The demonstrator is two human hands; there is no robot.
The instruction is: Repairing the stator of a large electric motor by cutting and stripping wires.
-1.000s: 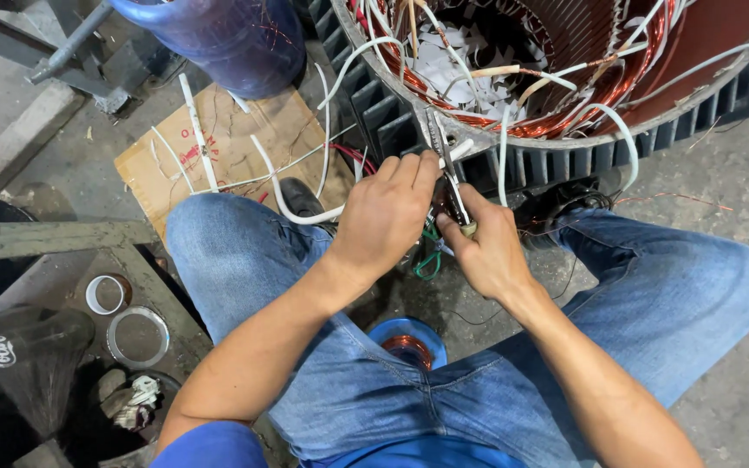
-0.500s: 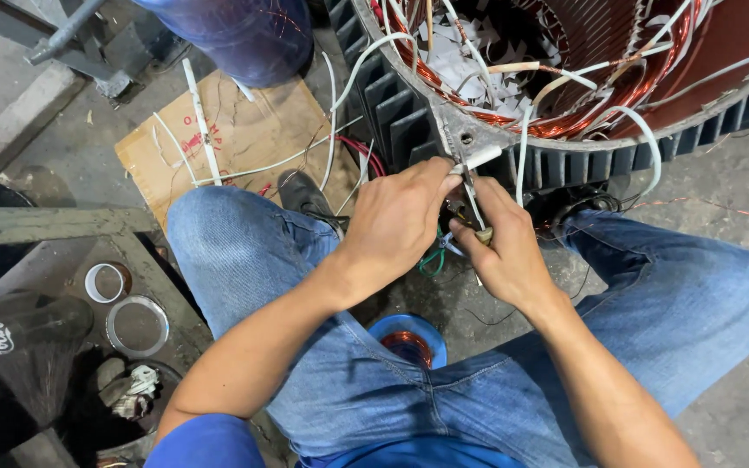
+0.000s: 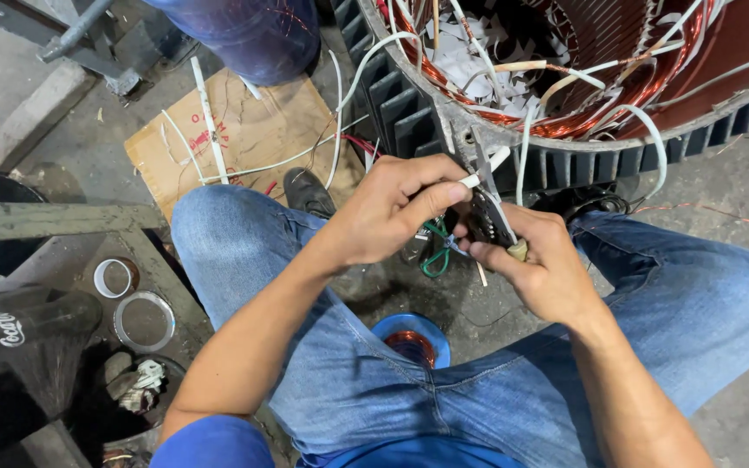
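A large motor stator (image 3: pixel 565 78) with copper windings and white sleeved leads lies on the floor in front of my knees. My left hand (image 3: pixel 392 208) pinches the end of a white sleeved wire (image 3: pixel 489 169) that hangs from the stator rim. My right hand (image 3: pixel 539 269) grips a pair of dark scissors-like cutters (image 3: pixel 489 212), their blades up against that wire end. Both hands meet just below the stator's finned housing.
A blue spool of copper wire (image 3: pixel 409 338) sits between my jeans-clad legs. A cardboard sheet (image 3: pixel 244 139) with loose white sleeves lies at upper left. Tape rolls (image 3: pixel 142 319) and a dark bottle (image 3: pixel 19 334) rest at left. A blue cylinder (image 3: pixel 244 35) stands behind the cardboard.
Both hands rose slightly and closed in together on the white wire end; the cutters are now set against it. The view has shifted a little nearer.
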